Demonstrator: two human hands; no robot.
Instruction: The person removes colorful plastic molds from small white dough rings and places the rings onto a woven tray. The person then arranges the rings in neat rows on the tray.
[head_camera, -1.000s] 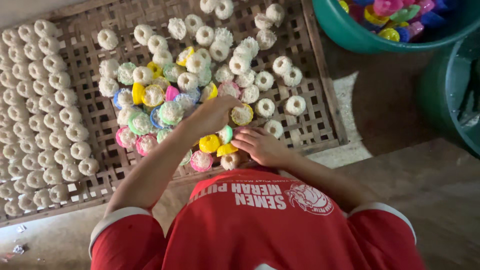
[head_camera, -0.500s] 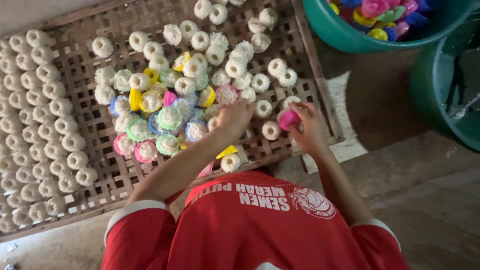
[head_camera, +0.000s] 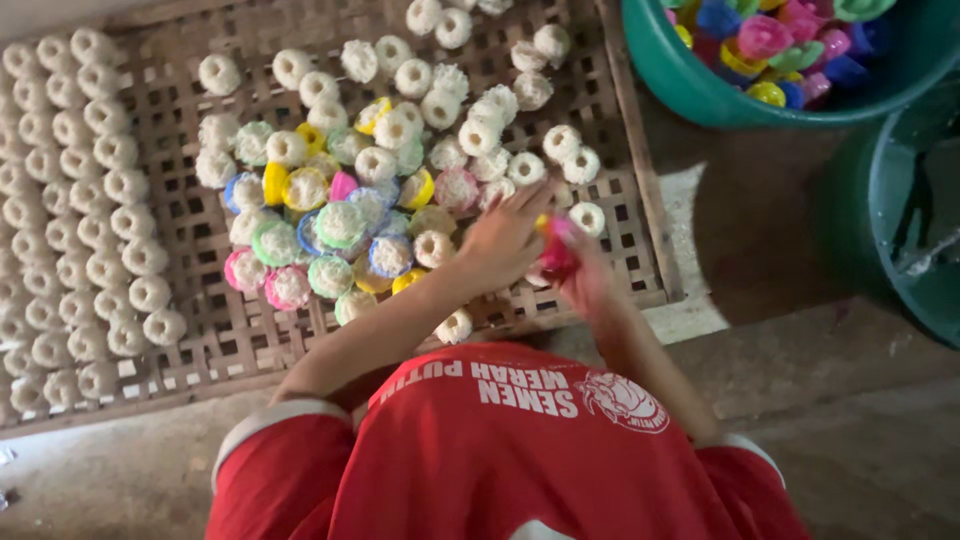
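There is one view only, from a camera worn on the head, looking almost straight down from close above. The red printed shirt (head_camera: 510, 450) of a person fills the bottom of the view, its lettering reading upside down. Beyond it, the brown woven bamboo lattice tray (head_camera: 640, 215) spreads across the middle and left, its far edge cut off at the top and its left edge cut off at the side. The round green plastic basin (head_camera: 700, 90) sits in the top right corner, only partly in view. With a single camera, no part is shared.
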